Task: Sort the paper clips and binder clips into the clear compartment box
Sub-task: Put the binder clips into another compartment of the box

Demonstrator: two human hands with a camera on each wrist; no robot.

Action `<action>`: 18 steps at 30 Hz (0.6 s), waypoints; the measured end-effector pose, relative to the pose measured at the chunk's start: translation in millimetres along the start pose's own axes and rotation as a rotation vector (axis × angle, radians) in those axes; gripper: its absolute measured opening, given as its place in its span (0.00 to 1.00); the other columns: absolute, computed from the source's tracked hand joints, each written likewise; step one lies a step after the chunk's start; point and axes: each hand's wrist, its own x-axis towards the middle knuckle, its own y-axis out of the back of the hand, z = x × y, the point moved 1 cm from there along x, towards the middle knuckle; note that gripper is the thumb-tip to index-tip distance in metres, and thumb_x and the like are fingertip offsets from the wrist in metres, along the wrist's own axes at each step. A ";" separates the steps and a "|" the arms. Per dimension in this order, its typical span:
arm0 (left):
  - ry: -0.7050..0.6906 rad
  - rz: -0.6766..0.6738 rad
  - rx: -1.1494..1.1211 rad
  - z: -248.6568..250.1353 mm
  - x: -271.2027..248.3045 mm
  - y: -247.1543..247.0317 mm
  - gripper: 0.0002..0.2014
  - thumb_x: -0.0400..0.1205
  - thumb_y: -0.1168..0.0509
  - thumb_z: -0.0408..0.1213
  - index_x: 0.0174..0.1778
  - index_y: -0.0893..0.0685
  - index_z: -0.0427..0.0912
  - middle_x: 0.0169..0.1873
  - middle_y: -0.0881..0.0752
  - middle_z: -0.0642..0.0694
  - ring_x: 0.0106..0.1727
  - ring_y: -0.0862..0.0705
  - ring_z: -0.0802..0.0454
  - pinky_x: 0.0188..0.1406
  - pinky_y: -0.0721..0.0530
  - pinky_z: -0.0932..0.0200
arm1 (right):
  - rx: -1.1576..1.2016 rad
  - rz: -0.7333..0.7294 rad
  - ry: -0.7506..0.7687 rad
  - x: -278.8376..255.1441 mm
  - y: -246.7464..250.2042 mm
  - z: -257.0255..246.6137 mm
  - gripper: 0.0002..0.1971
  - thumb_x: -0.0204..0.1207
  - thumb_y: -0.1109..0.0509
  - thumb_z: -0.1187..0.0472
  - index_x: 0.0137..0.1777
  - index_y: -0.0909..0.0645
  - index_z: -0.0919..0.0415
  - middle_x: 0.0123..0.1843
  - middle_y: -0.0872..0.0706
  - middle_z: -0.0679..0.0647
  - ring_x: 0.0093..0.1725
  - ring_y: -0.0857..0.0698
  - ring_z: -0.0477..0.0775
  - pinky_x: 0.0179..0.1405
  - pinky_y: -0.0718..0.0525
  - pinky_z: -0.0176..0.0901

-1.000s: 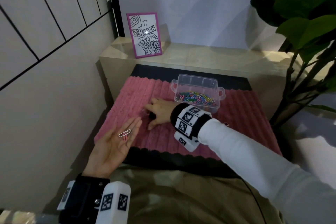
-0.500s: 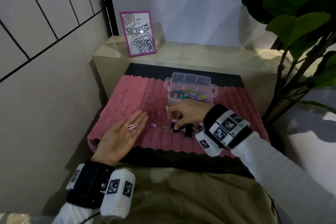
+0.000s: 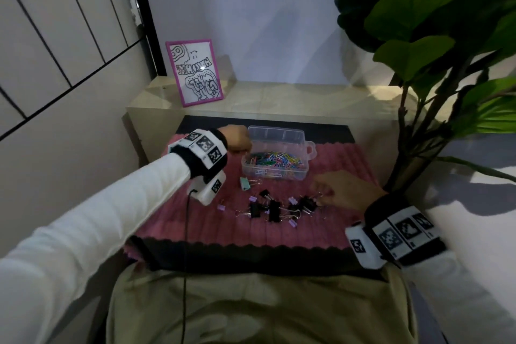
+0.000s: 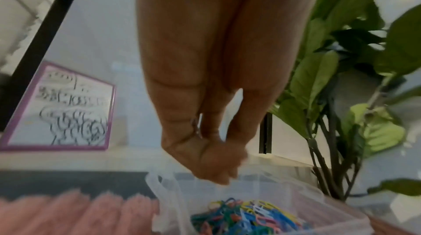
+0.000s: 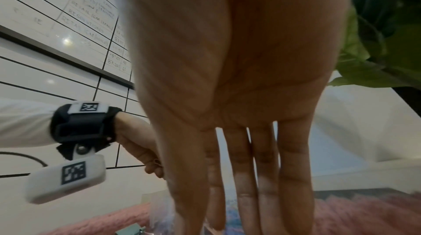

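Our left hand point(image 3: 237, 138) hovered at the box's nine o'clock edge, fingers bunched around a silver paper clip point(image 4: 195, 127) that only the left wrist view caught. The clear compartment box point(image 3: 303, 173) sat at twelve o'clock on the pink mat point(image 3: 329, 232), with coloured paper clips point(image 3: 275, 160) heaped in its near compartment. The binder clips point(image 3: 272, 208) lay scattered at six o'clock from it. Our right hand point(image 3: 344, 190) rested beside them; the right wrist view showed its fingers point(image 5: 243, 167) straight, holding nothing. We judged the clips light and springy; the binder clips were best pinched by their wire handles.
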 end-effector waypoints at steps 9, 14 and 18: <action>-0.054 -0.188 -0.315 17.4 35.2 -11.4 0.13 0.81 0.45 0.22 0.59 0.22 0.23 0.37 0.17 0.43 0.35 0.18 0.55 0.31 0.17 0.72 | 0.077 0.029 -0.002 -6.4 -7.0 16.8 0.09 0.72 0.28 0.67 0.52 0.18 0.66 0.51 0.12 0.59 0.46 0.19 0.46 0.40 0.27 0.18; -0.127 -0.214 -0.213 8.1 20.9 -9.4 0.20 0.82 0.44 0.27 0.72 0.29 0.35 0.69 0.23 0.40 0.68 0.23 0.43 0.66 0.23 0.53 | 0.083 0.024 0.017 2.7 -14.0 5.2 0.09 0.74 0.30 0.67 0.54 0.18 0.63 0.51 0.12 0.56 0.47 0.18 0.45 0.42 0.24 0.28; -0.332 -0.010 -0.290 -10.4 -9.1 -1.9 0.19 0.82 0.43 0.25 0.69 0.25 0.39 0.62 0.18 0.45 0.57 0.16 0.59 0.55 0.17 0.64 | 0.013 0.077 0.106 6.1 -20.6 -9.3 0.12 0.75 0.31 0.61 0.57 0.21 0.61 0.55 0.15 0.55 0.53 0.17 0.51 0.56 0.18 0.47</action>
